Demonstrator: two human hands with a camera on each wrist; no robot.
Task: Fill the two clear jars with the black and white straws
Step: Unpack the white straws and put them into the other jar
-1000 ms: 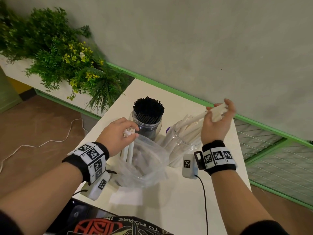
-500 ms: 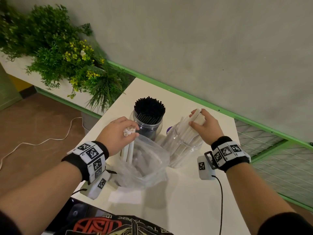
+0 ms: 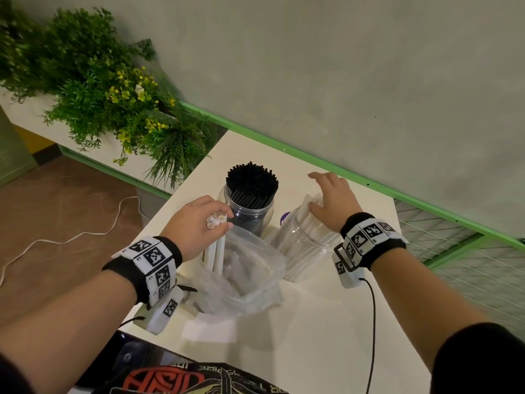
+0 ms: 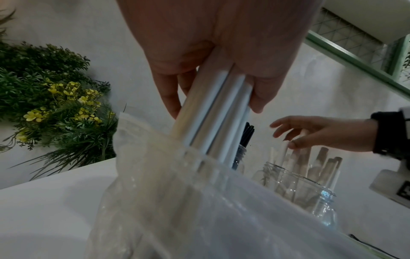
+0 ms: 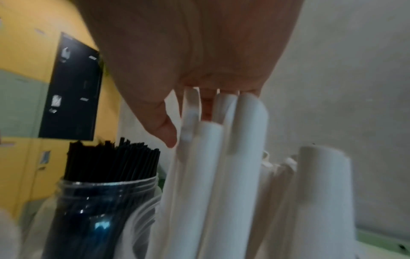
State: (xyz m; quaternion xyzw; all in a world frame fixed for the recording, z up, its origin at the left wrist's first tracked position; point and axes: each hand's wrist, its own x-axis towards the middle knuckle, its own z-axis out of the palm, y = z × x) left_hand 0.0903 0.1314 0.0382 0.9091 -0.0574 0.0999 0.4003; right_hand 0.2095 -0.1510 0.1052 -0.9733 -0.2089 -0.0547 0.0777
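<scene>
Two clear jars stand on the white table [image 3: 326, 336]. The left jar [image 3: 250, 214] is packed with black straws [image 3: 251, 179]. The right jar [image 3: 306, 248] holds white straws [image 5: 221, 175]. My right hand [image 3: 332, 200] lies flat on the tops of those white straws, fingers straight and spread. My left hand [image 3: 199, 226] grips a small bundle of white straws [image 4: 213, 122] upright, their lower ends inside a clear plastic bag [image 3: 244, 274] in front of the jars.
A planter of green plants with yellow flowers [image 3: 113, 103] stands left of the table. A grey wall with a green rail [image 3: 312, 160] runs behind. A white cable [image 3: 71, 237] lies on the brown floor. A white paper [image 3: 210, 328] lies under the bag.
My right hand brought a white straw down into the right jar, let it go, and now rests flat on the straw tops. The left hand has held its bundle still.
</scene>
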